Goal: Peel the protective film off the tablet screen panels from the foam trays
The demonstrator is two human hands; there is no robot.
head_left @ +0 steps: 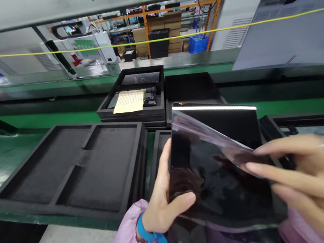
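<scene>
A dark, glossy display panel [226, 122] is held up in front of me, its top edge bright. My left hand [167, 198] grips its left side, thumb over the front. A clear protective film [206, 135] is partly lifted from the panel's upper right, leaving bare black screen above the slanted fold. My right hand [307, 177], somewhat blurred, pinches the film's edge between thumb and fingers at the panel's right side. The film's lower part hangs down over the panel toward my lap.
A stack of black foam trays [97, 180] with two compartments lies at left. Behind, another tray stack [149, 117] carries a yellow sheet [130, 101]. At right, a tray [316, 118] holds a silvery part. A yellow cord [150, 41] crosses beyond the green bench.
</scene>
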